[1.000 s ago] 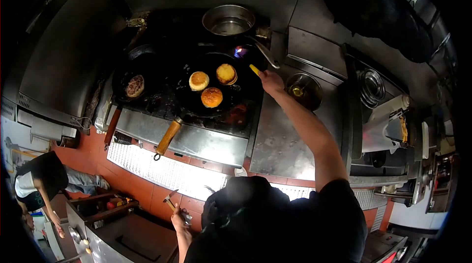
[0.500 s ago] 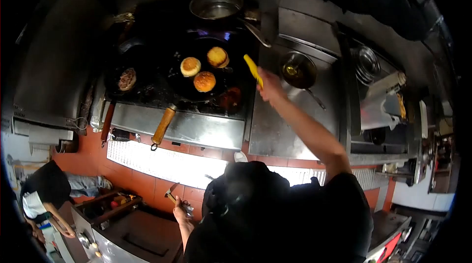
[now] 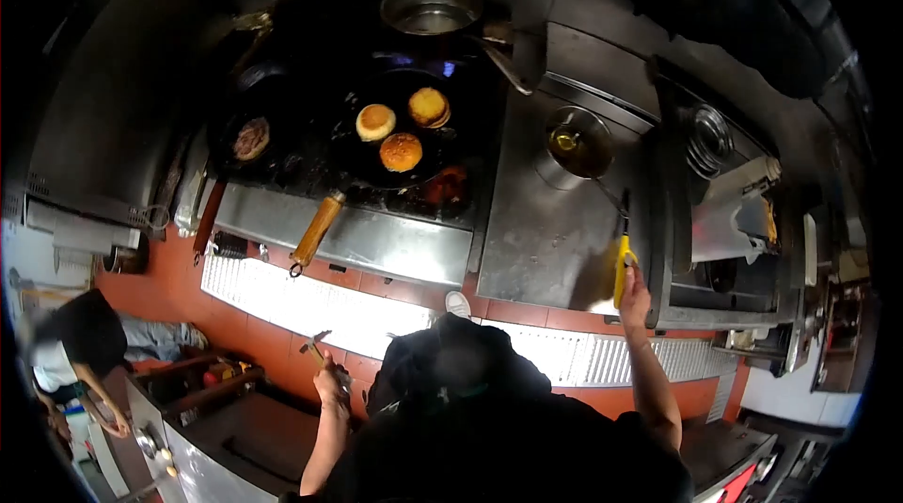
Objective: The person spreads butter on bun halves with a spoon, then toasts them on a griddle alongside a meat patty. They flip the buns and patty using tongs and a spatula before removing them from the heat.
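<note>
My right hand [image 3: 634, 296] is closed around a yellow stick lighter [image 3: 622, 270], whose dark nozzle points up beside the handle of a saucepan [image 3: 579, 143] holding yellowish liquid. Low on the left, my left hand [image 3: 329, 383] grips a small wooden-handled spatula [image 3: 316, 349]; its end is too small to make out well. Bun halves lie in the dark frying pan [image 3: 353, 164] on the stove: a pale-rimmed bun half [image 3: 375, 122], a yellow toasted one [image 3: 429, 107] and a browned one [image 3: 402, 153]. A meat patty [image 3: 251, 139] sits in another dark pan to the left.
The frying pans' wooden handles [image 3: 318, 232] stick out over the stove's front edge. A metal pan [image 3: 432, 9] stands at the back. On the right are stacked metal bowls [image 3: 709, 139] and a white container [image 3: 724, 213]. Another person [image 3: 83, 343] is at the lower left.
My right hand has moved right and back toward me with the lighter, away from the stove to the steel counter's front edge. My left hand has shifted slightly left, still holding the spatula.
</note>
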{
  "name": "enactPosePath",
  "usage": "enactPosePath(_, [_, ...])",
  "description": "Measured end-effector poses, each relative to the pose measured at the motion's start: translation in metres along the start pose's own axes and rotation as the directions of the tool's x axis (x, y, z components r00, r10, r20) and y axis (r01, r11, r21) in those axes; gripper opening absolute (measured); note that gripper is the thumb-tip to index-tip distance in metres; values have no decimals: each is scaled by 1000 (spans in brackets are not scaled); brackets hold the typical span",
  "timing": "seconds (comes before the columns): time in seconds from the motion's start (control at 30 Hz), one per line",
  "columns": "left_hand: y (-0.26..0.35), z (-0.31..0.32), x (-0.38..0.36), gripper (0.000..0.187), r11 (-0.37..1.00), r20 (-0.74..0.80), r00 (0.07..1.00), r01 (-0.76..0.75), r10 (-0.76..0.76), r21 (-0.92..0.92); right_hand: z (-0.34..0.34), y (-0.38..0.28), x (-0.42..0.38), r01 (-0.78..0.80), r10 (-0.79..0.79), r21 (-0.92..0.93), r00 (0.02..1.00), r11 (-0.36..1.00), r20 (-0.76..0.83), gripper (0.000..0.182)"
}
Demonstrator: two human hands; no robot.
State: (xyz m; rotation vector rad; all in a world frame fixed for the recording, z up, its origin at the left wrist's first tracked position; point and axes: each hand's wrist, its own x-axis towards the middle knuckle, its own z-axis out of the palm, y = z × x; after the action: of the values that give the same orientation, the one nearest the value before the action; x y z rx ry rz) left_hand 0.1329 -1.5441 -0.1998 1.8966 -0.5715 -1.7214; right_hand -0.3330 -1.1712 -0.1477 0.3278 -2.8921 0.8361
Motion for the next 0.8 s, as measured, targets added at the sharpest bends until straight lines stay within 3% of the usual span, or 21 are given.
enactPosePath(0.03, [3,1,-7,35,999,10,999,-32,32,12,-27,-23,11,-193,265,-297,937,935,226,50])
enactPosePath(0.07, [4,-1,-11,35,998,18,998,-65,64,24,-24,18,20,48,-28,-251,996,967,82,46])
enactPosePath(0.1, [4,-1,-15,36,994,-4,995,-98,98,-45,-35,-4,24,72,-68,38,992,997,-109,40])
enactPosePath(0.13, [4,0,-18,36,994,-21,996,-92,91,-63,-55,-26,36,34,-18,115,990,993,-140,37])
enactPosePath(0.17, [11,2,-27,36,988,-39,992,-126,123,-90,-70,-66,42,168,-105,243,962,956,-251,37])
enactPosePath(0.2, [21,5,-38,35,981,-60,986,-161,155,-110,-81,-116,51,270,-228,112,929,956,-292,33])
enactPosePath(0.23, [30,10,-47,34,970,-94,973,-220,210,-107,-82,-154,53,366,-310,181,910,913,-275,28])
enactPosePath(0.27, [39,20,-52,32,954,-123,955,-281,268,-103,-66,-158,63,366,-288,501,930,785,-228,23])
enactPosePath(0.3, [45,23,-44,28,922,-74,936,-351,343,-165,-72,-197,67,490,-483,32,866,871,-130,19])
enactPosePath(0.37, [59,42,-33,27,880,-24,908,-412,418,-236,-50,-233,80,705,-694,15,701,709,-164,18])
enactPosePath(0.43, [85,74,-42,38,753,-41,873,-442,486,-487,-33,-270,104,685,-669,42,721,727,-181,21])
enactPosePath(0.47, [95,81,-48,49,799,104,882,-359,459,-482,-21,-278,125,653,-648,-2,752,758,-119,24])
enactPosePath(0.53, [104,102,-45,46,766,150,847,-367,509,-527,17,-287,171,565,-563,-90,825,820,54,38])
enactPosePath(0.57, [107,111,-41,44,752,169,832,-366,528,-548,30,-300,187,490,-456,-235,871,840,184,50])
enactPosePath(0.67, [120,132,-53,40,722,182,812,-360,554,-591,82,-297,224,599,-581,-83,796,796,170,66])
enactPosePath(0.73, [127,141,-56,39,723,196,800,-369,567,-585,74,-330,208,488,-442,-177,863,855,245,77])
enactPosePath(0.8, [137,153,-69,35,710,146,796,-421,588,-564,80,-335,213,467,-422,-112,860,877,286,78])
